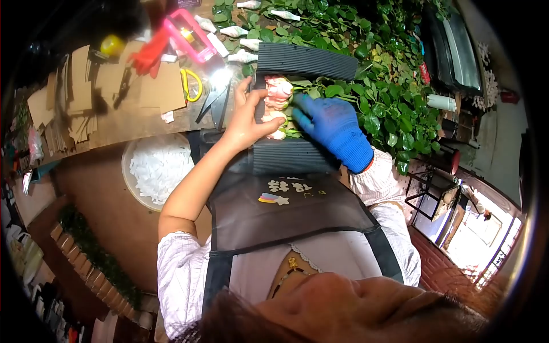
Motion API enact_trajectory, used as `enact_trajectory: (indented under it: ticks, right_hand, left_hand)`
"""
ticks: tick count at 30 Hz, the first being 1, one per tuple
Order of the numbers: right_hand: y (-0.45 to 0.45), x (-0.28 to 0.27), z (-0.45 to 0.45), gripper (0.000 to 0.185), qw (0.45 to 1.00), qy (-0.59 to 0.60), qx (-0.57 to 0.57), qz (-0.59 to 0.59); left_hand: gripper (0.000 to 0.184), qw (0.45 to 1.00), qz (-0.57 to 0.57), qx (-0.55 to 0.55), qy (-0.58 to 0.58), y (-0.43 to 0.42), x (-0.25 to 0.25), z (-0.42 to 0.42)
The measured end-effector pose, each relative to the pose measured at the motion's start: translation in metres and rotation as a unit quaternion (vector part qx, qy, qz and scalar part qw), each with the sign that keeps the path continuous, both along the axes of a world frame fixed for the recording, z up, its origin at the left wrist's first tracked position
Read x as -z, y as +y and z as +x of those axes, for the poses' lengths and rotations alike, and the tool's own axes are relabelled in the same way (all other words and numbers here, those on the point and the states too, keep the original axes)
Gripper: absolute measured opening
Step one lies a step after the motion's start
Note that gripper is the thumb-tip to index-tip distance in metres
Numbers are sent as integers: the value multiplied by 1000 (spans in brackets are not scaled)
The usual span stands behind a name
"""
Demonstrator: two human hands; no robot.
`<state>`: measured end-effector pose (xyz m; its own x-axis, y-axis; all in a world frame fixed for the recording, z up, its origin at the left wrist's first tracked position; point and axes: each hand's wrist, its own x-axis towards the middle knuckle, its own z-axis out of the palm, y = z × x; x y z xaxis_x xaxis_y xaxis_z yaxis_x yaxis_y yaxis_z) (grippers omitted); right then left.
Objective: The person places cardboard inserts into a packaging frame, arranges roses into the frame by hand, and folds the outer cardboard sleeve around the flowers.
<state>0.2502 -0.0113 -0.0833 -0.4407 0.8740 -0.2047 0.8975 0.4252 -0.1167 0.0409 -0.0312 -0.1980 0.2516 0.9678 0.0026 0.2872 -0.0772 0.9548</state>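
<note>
Several pink roses [278, 90] lie on their sides, heads to the left, on a piece of cardboard between two raised black ribbed panels, a far panel [309, 60] and a near panel [293, 158]. My bare left hand [249, 117] is at the flower heads with thumb and fingers spread apart, fingertips against the blooms and the cardboard edge. My right hand [333, 124], in a blue knit glove, is over the stems just right of the heads. Its fingers look apart and slightly blurred, and the fingertips partly hide the stems.
Leafy rose stems [377, 86] cover the right side of the table. White netted buds [233, 31] line the back. Yellow-handled scissors [191, 86], cardboard pieces [163, 88], a pink frame [191, 35] and a red glove [151, 52] lie left. A tub of white pieces [160, 168] stands below.
</note>
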Motion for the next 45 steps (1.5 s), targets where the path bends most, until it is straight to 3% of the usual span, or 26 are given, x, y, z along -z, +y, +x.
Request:
enact_trajectory:
  ticks: [1, 4, 5, 8, 9, 13, 17, 24, 26, 29, 32, 33, 36, 37, 40, 41, 42, 44, 45]
  right_hand:
    - [1, 3, 1, 25, 999, 38, 23, 27]
    - [8, 34, 3, 24, 1000, -18, -25, 5]
    - [5, 39, 10, 24, 997, 24, -67, 28]
    - [6, 35, 11, 24, 996, 3, -88, 26]
    - [4, 32, 10, 27, 997, 1, -68, 29]
    - [-8, 20, 5, 47, 998, 26, 15, 57]
    - [5, 33, 2, 43, 996, -11, 55, 64]
    - [25, 19, 20, 37, 996, 85, 27, -29]
    - [25, 15, 12, 37, 999, 10, 30, -16]
    - [25, 34, 11, 34, 999, 1, 27, 25]
    - [42, 23, 26, 28, 994, 70, -49, -68]
    - [46, 24, 30, 23, 990, 109, -42, -79]
    - [50, 34, 32, 28, 991, 86, -74, -77]
    - [49, 36, 31, 28, 993, 67, -75, -69]
    - [40, 26, 21, 30, 996, -24, -66, -61]
    - [37, 26, 21, 31, 996, -20, -55, -67]
    - [33, 24, 23, 31, 997, 36, -39, -50]
    - [21, 19, 25, 33, 989, 146, -10, -14]
    - [16, 5, 17, 32, 963, 245, 89, -62]
  left_hand:
    - [70, 1000, 4, -5, -22, 0, 3, 1]
    - [68, 1000, -28, 5, -12, 0, -2, 1]
    - [65, 1000, -18, 6, -3, 1, -5, 0]
    - [62, 999, -40, 17, 20, 4, -10, 1]
    - [50, 999, -34, -5, 17, 7, -17, 4]
    - [32, 997, 2, -77, 23, 5, -12, 14]
    - [31, 996, 9, -72, 43, 4, -9, 13]
    - [37, 996, 8, -86, 33, 3, -11, 16]
    - [39, 996, 5, -79, 32, 3, -9, 15]
    - [50, 995, 21, -73, 56, 2, -6, 15]
    - [67, 995, -22, -93, -3, 3, -16, 16]
    - [83, 995, -2, -96, 10, 3, -10, 17]
    - [84, 995, 45, -85, 2, 6, 7, 17]
    - [84, 996, -11, -78, 32, 4, 8, 16]
    - [64, 994, -72, -79, 4, 17, 4, 18]
    - [47, 990, -80, -117, -23, 22, -1, 21]
    - [37, 988, -67, -130, -57, 26, -1, 24]
    - [36, 993, 6, -116, 18, 28, -1, 23]
    - [34, 992, 30, -120, 39, 30, -3, 23]
